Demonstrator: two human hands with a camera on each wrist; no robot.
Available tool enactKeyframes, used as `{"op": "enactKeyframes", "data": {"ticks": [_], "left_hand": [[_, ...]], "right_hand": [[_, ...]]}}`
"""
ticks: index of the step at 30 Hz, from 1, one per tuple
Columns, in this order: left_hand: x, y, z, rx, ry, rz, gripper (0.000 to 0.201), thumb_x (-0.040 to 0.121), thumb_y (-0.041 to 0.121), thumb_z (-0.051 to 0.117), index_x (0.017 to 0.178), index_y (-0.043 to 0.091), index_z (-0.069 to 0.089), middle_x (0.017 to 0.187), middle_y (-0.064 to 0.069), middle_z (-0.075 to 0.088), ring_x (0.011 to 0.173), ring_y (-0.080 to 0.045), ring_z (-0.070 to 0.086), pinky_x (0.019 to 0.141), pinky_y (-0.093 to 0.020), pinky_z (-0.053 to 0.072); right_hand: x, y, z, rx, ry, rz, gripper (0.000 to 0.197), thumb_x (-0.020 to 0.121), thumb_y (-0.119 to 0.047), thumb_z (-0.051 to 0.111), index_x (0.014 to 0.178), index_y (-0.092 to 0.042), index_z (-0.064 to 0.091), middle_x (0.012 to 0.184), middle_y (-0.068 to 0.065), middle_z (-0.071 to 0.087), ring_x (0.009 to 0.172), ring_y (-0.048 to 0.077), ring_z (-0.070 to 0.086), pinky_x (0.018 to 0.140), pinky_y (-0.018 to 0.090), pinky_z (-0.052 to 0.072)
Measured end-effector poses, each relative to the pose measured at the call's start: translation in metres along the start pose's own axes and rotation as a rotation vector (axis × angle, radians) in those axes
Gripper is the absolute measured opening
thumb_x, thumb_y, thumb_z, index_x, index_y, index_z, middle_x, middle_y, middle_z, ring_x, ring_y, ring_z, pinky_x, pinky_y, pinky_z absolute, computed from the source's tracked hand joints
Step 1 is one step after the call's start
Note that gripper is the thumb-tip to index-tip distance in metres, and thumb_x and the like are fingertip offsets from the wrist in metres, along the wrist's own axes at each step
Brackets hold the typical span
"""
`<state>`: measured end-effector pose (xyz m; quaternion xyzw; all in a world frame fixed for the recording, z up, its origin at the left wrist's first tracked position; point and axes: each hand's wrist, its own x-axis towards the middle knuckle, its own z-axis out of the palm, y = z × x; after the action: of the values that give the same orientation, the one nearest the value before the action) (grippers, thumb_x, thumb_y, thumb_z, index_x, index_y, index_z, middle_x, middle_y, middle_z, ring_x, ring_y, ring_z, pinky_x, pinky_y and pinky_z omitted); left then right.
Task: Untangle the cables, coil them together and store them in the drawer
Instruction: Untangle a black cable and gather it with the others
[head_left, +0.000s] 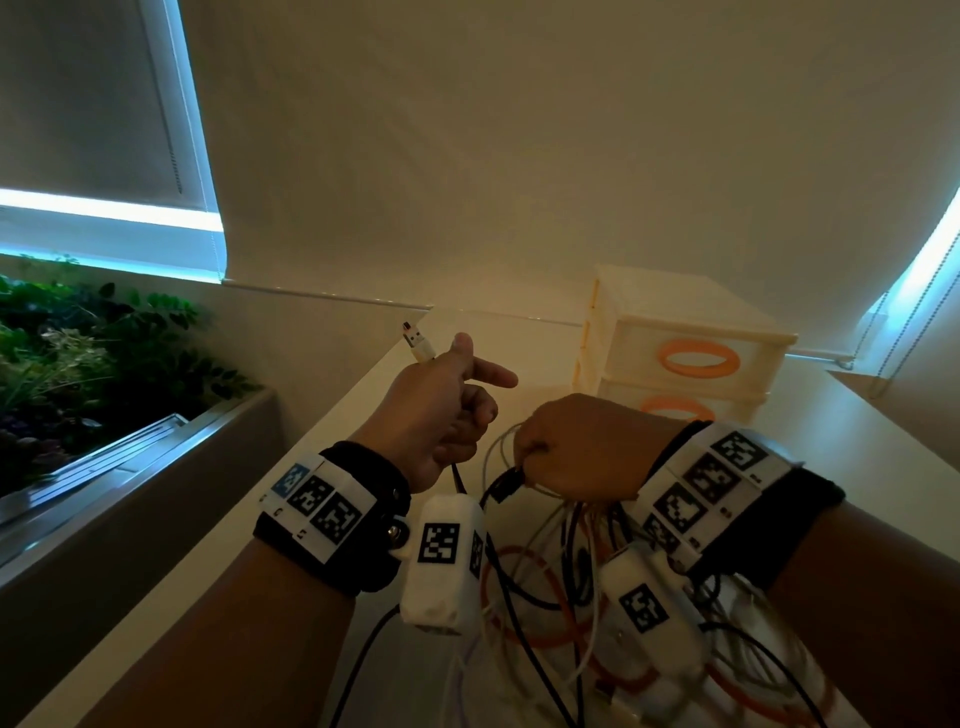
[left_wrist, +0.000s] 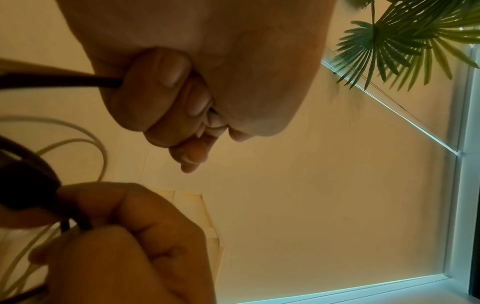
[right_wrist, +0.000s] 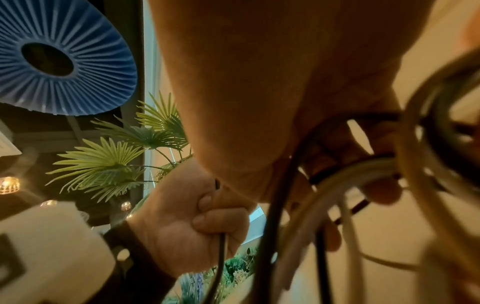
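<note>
Left grip (head_left: 441, 410) was curled around a black cable (right_wrist: 221, 257), index finger extended, a white connector (head_left: 415, 340) protruding above. Right grip (head_left: 571, 447) clutched the tangled cables (head_left: 545, 587) above the tabletop (head_left: 322, 467), near the closed drawer unit (head_left: 675, 358).

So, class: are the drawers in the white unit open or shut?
Shut. Both drawers sit flush with the unit's frame, orange handles facing out; no cables are inside yet.
</note>
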<state>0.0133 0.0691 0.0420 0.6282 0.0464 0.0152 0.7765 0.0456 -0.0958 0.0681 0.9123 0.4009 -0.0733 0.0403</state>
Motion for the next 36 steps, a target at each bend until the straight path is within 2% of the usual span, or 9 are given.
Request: {"op": "enactKeyframes", "data": {"ticks": [6,10,14,17,22,25,29,32,36], "left_hand": [[0.0,-0.001,0.001,-0.005,-0.005,0.007,0.062,0.107,0.052,0.029,0.118,0.002,0.064,0.06,-0.005,0.05,0.038,-0.01,0.024,0.036,-0.018,0.018],[0.0,-0.003,0.001,-0.017,0.0,0.02,0.062,0.107,0.053,0.031,0.116,0.002,0.065,0.061,-0.007,0.05,0.04,-0.012,0.024,0.039,-0.02,0.017],[-0.001,-0.006,0.005,-0.01,-0.01,0.05,0.059,0.107,0.052,0.032,0.115,0.004,0.067,0.062,-0.007,0.051,0.044,-0.013,0.024,0.042,-0.023,0.016],[-0.003,-0.007,0.009,-0.006,-0.052,0.098,0.054,0.107,0.05,0.033,0.116,0.009,0.068,0.063,-0.007,0.052,0.046,-0.014,0.023,0.046,-0.026,0.014],[-0.008,-0.007,0.019,0.067,-0.164,0.232,0.043,0.105,0.05,0.037,0.117,0.022,0.067,0.078,-0.009,0.054,0.05,-0.013,0.025,0.047,-0.026,0.018],[-0.008,-0.011,0.023,0.084,-0.208,0.288,0.044,0.103,0.054,0.036,0.118,0.026,0.067,0.074,-0.008,0.047,0.053,-0.015,0.032,0.048,-0.028,0.03],[-0.007,-0.011,0.026,-0.127,-0.244,0.299,0.045,0.096,0.047,0.041,0.133,0.033,0.063,0.116,-0.016,0.064,0.101,-0.034,0.058,0.087,-0.047,0.05],[-0.008,-0.008,0.025,-0.226,-0.265,0.276,0.045,0.102,0.041,0.041,0.142,0.024,0.057,0.132,-0.015,0.06,0.111,-0.036,0.053,0.099,-0.052,0.043],[-0.006,-0.008,0.022,-0.277,-0.262,0.274,0.055,0.098,0.043,0.049,0.132,0.0,0.059,0.12,-0.023,0.053,0.098,-0.037,0.043,0.083,-0.051,0.036]], "right_hand": [[-0.002,0.006,-0.013,0.081,0.087,0.113,0.027,0.099,-0.013,0.044,0.101,-0.006,0.07,0.094,0.008,0.068,0.084,0.021,0.06,0.079,0.032,0.051],[-0.01,0.015,-0.026,0.76,0.282,0.114,0.031,0.096,0.001,0.034,0.084,-0.005,0.061,0.085,0.021,0.068,0.077,0.022,0.064,0.064,0.017,0.048],[-0.013,0.016,-0.034,1.237,0.526,0.171,0.021,0.104,-0.009,0.037,0.1,-0.006,0.058,0.071,0.009,0.052,0.067,0.026,0.057,0.071,0.04,0.059],[-0.013,0.012,-0.037,1.293,0.636,0.243,0.019,0.106,-0.018,0.039,0.112,-0.01,0.056,0.071,0.004,0.052,0.062,0.017,0.053,0.065,0.035,0.052],[-0.012,-0.01,-0.031,1.204,0.746,0.205,0.018,0.103,-0.018,0.046,0.099,-0.01,0.062,0.07,0.007,0.069,0.053,0.017,0.06,0.048,0.028,0.049],[-0.005,-0.021,-0.02,0.912,0.808,0.206,0.017,0.098,-0.026,0.051,0.091,-0.018,0.065,0.077,0.004,0.072,0.069,0.021,0.07,0.065,0.037,0.061],[-0.004,-0.025,-0.019,0.8,0.788,0.157,0.017,0.097,-0.028,0.051,0.087,-0.021,0.062,0.085,0.002,0.069,0.08,0.021,0.069,0.073,0.043,0.061],[-0.006,-0.026,-0.019,0.769,0.701,0.117,0.018,0.098,-0.028,0.05,0.093,-0.021,0.065,0.085,0.003,0.071,0.077,0.02,0.07,0.071,0.042,0.062],[-0.011,-0.023,-0.019,0.768,0.641,0.045,0.016,0.098,-0.023,0.052,0.102,-0.023,0.068,0.087,-0.001,0.069,0.076,0.016,0.069,0.064,0.025,0.059]]}}
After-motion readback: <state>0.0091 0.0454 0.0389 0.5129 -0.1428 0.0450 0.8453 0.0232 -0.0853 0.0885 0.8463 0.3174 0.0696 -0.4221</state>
